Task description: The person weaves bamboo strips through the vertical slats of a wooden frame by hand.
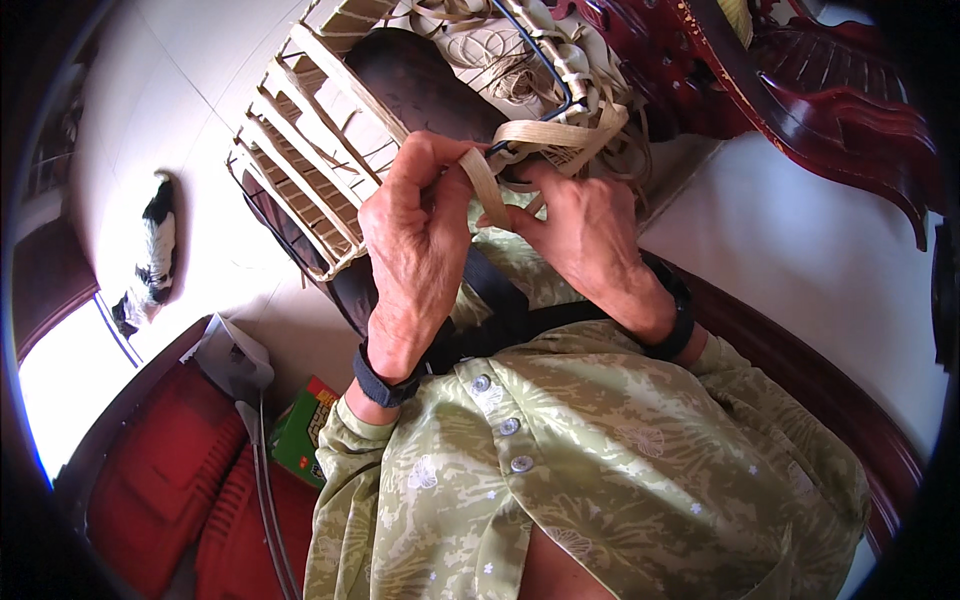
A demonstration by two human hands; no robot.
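A flat tan weaving strip runs between my two hands in front of my body. My left hand pinches it between thumb and bent fingers. From the other side, my right hand has its thumb against the strip's lower part, with its fingers curled beneath the work and partly hidden. Just beyond my hands a looped tan band wraps around the corner of a dark metal rod frame. To the left, a slatted woven panel of tan strips on thin rods leans over my dark-clothed leg.
Loose tan strips and cord lie tangled on the floor ahead. Carved dark red wooden furniture stands at the right. A black and white cat is on the tiles at left. A green box sits beside the red seat.
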